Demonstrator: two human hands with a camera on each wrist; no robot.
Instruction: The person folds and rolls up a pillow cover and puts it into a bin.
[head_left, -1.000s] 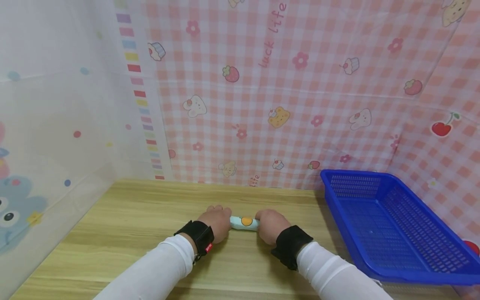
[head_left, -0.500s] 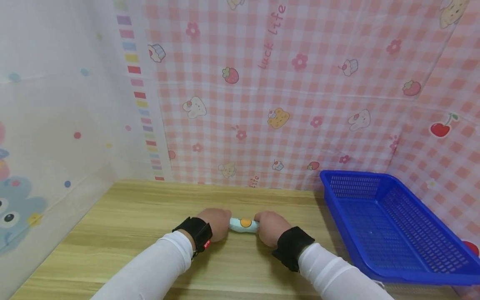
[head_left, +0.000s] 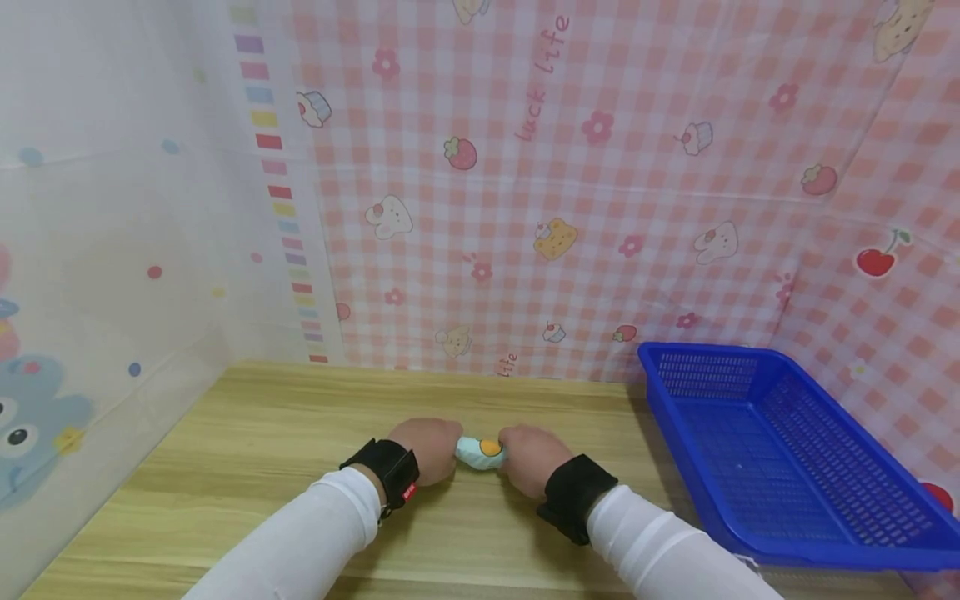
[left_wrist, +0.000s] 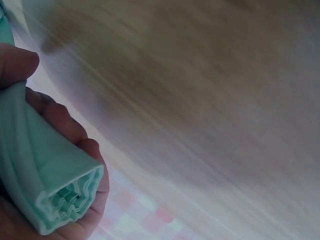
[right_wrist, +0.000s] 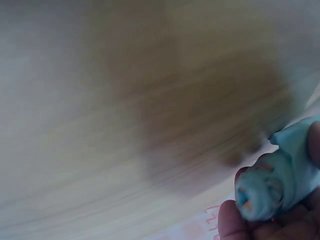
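Note:
A light mint-blue rolled cloth [head_left: 480, 452] with an orange round print spans the gap between both hands, low over the wooden table. My left hand [head_left: 427, 451] grips its left end, fingers curled round it. In the left wrist view, the layered folds of the cloth's end [left_wrist: 70, 200] stick out past the fingers. The right hand [head_left: 534, 458] holds the other end. In the right wrist view, the tightly wound tip of the roll [right_wrist: 260, 195] lies in the curled fingers, with a loose flap beside the thumb. Both palms are hidden in the head view.
A blue plastic basket [head_left: 678, 450] with mesh sides stands on the right of the table [head_left: 300, 417]. Pink checked fabric [head_left: 525, 200] hangs behind the table and along the right side. White printed fabric [head_left: 112, 217] covers the left side.
My left fingers, spread a second ago, have curled round the cloth. The right hand has shifted slightly left, so less of the roll shows between the hands. The basket stays put.

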